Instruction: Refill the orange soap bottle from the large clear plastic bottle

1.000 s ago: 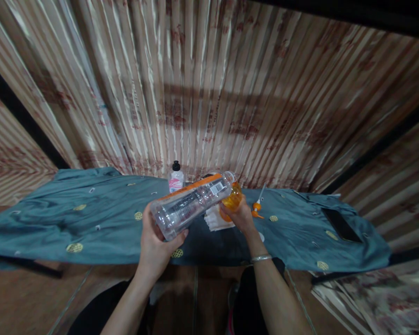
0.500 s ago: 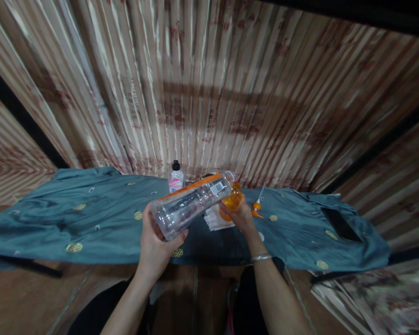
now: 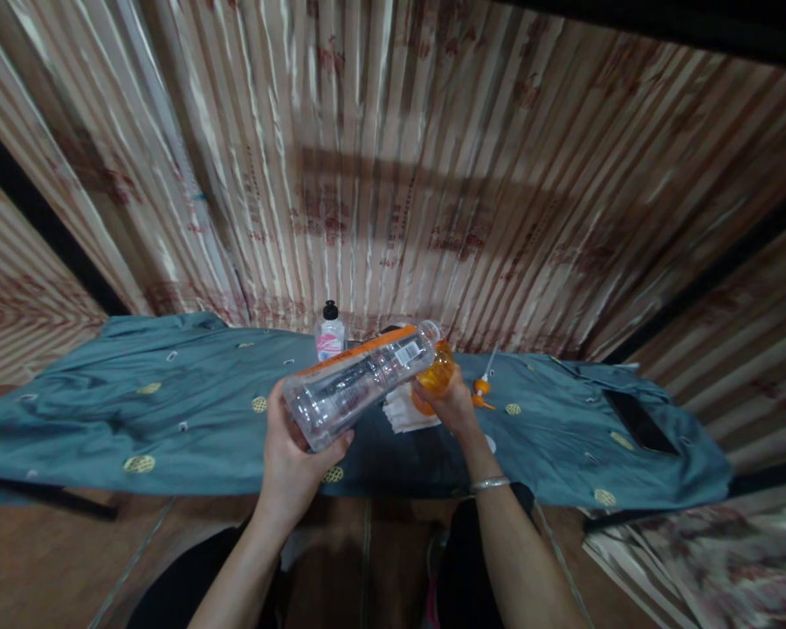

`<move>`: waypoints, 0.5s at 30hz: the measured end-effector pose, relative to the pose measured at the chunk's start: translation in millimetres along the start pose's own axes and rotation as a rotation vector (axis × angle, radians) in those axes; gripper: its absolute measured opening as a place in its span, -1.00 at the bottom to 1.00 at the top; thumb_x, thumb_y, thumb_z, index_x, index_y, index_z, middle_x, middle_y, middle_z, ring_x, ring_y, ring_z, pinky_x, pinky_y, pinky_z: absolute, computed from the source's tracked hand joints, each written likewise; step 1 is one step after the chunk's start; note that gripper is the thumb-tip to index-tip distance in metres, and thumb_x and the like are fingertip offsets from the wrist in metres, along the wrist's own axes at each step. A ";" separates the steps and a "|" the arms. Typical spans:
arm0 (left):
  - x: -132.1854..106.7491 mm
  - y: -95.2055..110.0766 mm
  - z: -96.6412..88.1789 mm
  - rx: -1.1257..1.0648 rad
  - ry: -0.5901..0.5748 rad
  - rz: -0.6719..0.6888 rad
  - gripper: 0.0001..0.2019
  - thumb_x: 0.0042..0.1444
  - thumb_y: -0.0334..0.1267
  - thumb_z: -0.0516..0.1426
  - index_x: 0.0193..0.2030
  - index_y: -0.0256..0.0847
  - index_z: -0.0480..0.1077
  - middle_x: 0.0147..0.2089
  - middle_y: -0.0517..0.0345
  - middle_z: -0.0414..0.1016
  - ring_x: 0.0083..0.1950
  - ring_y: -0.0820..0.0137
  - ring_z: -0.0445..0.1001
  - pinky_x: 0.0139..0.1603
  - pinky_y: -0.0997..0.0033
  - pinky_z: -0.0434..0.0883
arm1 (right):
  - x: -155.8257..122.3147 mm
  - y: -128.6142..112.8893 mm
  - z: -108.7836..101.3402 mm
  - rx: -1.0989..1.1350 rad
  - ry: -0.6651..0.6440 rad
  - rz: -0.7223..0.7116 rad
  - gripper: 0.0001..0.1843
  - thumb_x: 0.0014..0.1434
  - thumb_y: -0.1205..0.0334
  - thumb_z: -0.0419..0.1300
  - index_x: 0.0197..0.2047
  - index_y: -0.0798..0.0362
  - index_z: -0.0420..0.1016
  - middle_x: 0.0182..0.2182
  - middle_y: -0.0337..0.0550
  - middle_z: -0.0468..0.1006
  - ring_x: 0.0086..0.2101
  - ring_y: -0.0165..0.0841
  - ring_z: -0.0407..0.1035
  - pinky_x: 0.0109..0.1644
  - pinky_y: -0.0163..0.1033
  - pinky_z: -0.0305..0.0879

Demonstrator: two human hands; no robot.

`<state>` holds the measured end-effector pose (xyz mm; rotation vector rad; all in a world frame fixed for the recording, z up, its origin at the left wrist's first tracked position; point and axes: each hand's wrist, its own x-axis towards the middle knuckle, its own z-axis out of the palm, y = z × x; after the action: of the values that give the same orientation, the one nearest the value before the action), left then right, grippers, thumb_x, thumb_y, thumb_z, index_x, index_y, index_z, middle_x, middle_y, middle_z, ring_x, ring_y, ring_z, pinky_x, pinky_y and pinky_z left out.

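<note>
My left hand (image 3: 294, 463) is wrapped round the base of a large clear plastic bottle (image 3: 354, 384) with an orange label. The bottle is tilted, its neck pointing right and slightly up, over the top of an orange bottle (image 3: 437, 371). Around that orange bottle my right hand (image 3: 455, 404) is closed. Whether the two mouths touch is hard to tell. An orange pump top (image 3: 481, 389) with a pale tube lies right of my right hand. Beneath the orange bottle is a white cloth (image 3: 410, 415).
A small bottle with a black cap (image 3: 330, 336) stands behind the clear bottle. A dark phone-like slab (image 3: 638, 421) lies at the right of the table's blue-green cloth (image 3: 216, 411). A white round piece, perhaps a cap (image 3: 491, 444), is beside my right wrist. Pleated curtains (image 3: 367, 218) hang behind.
</note>
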<state>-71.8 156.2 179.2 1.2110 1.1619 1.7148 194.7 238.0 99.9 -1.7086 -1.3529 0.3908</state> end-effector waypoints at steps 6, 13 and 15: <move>-0.8 -0.9 -1.3 0.026 -0.008 0.033 -0.14 -0.35 -0.18 0.50 0.16 -0.08 0.27 0.09 0.02 0.56 0.05 0.13 0.66 0.00 0.17 0.65 | -0.4 1.0 0.1 -0.012 0.005 -0.001 -0.22 0.08 -0.04 0.46 0.28 -0.03 0.29 -0.03 0.01 0.74 0.02 0.01 0.66 0.09 0.01 0.59; -0.1 0.3 -1.0 0.009 -0.002 0.026 -0.13 -0.37 -0.20 0.49 0.15 -0.10 0.27 0.09 0.00 0.57 0.05 0.14 0.66 0.00 0.19 0.65 | -0.2 -0.5 -0.8 -0.051 -0.010 0.008 -0.20 0.09 -0.04 0.45 0.29 0.01 0.27 -0.01 0.05 0.74 0.02 0.02 0.66 0.08 0.01 0.59; 0.1 0.2 -0.9 0.004 -0.002 0.019 -0.12 -0.38 -0.21 0.49 0.15 -0.10 0.27 0.08 0.01 0.56 0.04 0.14 0.66 0.00 0.18 0.65 | 0.0 0.5 -0.4 -0.064 -0.002 -0.009 -0.21 0.09 -0.06 0.45 0.28 0.02 0.29 -0.04 0.07 0.74 -0.01 0.04 0.67 0.05 0.03 0.60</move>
<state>-72.7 156.0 179.3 1.2292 1.1571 1.7255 195.3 237.8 99.7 -1.7542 -1.3875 0.3478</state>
